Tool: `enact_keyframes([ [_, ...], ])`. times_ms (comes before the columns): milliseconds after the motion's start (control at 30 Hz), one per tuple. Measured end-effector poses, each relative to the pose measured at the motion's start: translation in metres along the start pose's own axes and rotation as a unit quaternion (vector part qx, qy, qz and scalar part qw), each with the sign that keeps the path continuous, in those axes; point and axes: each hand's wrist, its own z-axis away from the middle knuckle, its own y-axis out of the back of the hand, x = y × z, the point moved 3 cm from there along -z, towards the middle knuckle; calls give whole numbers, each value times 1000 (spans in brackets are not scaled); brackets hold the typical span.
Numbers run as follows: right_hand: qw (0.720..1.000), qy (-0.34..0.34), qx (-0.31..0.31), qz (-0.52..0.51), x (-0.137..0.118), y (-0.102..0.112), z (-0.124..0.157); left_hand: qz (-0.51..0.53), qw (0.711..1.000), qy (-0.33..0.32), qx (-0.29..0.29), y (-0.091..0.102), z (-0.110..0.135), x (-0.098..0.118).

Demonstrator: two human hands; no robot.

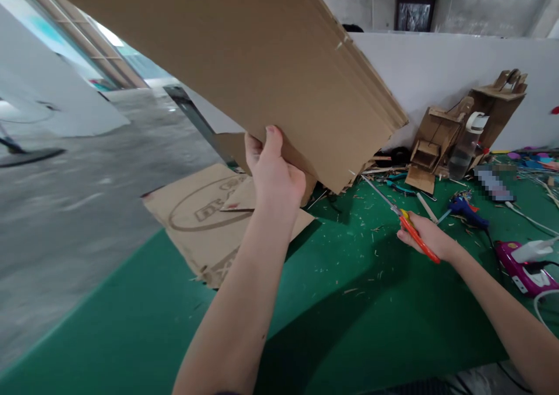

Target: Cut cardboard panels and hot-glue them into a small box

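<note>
A large brown cardboard sheet (pixel 271 57) is held up and tilted over the table, its lower edge gripped by my left hand (pixel 277 170), thumb on the near face. My right hand (pixel 425 235) is closed around scissors (pixel 413 232) with red and yellow handles. Their blades point up and left, the tip close to the sheet's lower right corner. Beneath my left hand, another piece of cardboard (pixel 201 214) with a printed oval lies flat at the table's left edge.
Cardboard models (pixel 430 144) and a clear bottle (pixel 465 144) stand at the back right of the green table (pixel 349 313). Pliers (pixel 399 185), a blue glue gun (pixel 467 208), a phone (pixel 493 184) and a purple power strip (pixel 526 267) with cables lie rightward. Cardboard scraps are scattered about.
</note>
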Motion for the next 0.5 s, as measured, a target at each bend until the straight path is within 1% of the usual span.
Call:
enact_keyframes([
  [133,1000,-5,6,25,2,0,0,38,999,-20,-8,-3,4,-8],
  [267,1000,-3,15,7,2,1,1,38,999,6,-38,-12,14,-17],
  [367,1000,-1,15,1,1,2,1,42,998,26,-48,-17,20,-21],
  [500,1000,-2,1,27,0,3,1,13,998,28,-57,-18,22,-22],
])
